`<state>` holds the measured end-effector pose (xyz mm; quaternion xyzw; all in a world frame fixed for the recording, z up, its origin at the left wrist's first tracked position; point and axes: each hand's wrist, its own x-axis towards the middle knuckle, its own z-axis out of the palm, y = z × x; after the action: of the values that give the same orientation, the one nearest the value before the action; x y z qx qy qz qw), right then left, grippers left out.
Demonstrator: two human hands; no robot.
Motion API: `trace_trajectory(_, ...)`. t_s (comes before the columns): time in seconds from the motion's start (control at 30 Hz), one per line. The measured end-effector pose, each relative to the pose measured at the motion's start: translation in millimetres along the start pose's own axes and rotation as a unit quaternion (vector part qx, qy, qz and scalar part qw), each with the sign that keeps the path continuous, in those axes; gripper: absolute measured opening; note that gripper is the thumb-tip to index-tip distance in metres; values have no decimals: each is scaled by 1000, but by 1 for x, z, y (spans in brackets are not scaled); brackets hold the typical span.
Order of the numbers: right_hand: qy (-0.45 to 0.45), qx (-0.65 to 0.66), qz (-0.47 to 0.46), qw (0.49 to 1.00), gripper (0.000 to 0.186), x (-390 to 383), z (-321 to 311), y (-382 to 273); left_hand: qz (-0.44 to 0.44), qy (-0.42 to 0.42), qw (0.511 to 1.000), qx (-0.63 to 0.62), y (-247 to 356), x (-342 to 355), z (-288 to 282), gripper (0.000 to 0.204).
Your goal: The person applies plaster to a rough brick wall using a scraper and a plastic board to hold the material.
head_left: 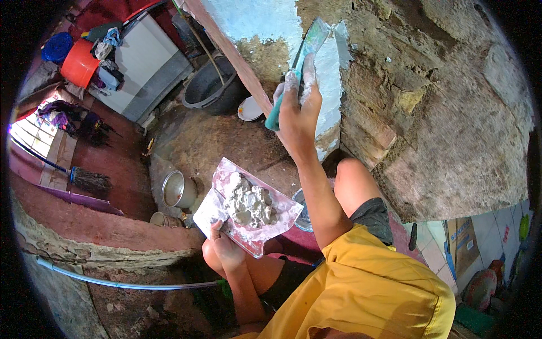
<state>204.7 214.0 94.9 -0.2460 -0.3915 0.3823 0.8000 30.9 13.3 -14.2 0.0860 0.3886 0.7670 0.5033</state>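
My right hand (299, 104) grips a teal-handled putty knife (313, 42), its blade against a pale blue, white-patched wall corner (257, 20) beside rough, exposed stone. Below, my left hand (223, 243) holds a white-smeared pinkish board (282, 214) by its lower left, with a lumpy heap of white putty (248, 200) on it. A metal container (305, 223) shows partly behind the board's right edge.
A dark tub (200, 93), a white lid (249, 108) and a steel pot (183, 189) sit on the floor. A red bucket (79, 62) with cloths stands at upper left. A broom (90, 178) lies by the left wall, and a hose (130, 283) runs below it.
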Motion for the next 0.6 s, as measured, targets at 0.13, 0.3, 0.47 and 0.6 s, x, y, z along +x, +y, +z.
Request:
trace_trajectory(0.13,-9,-40,-46,998,37,8,5,5,29,13,999,25,2,-11,18,36)
trace_trajectory(0.3,-10,7,10,1000,33,10,13,-2,57,11,997,56,1,-12,18,34)
trace_trajectory(0.47,-56,73,41,995,40,5,12,-18,-27,-30,999,23,4,-10,18,46)
trace_trajectory(0.6,-71,106,45,991,55,4,15,-28,-22,42,997,58,5,-26,46,47)
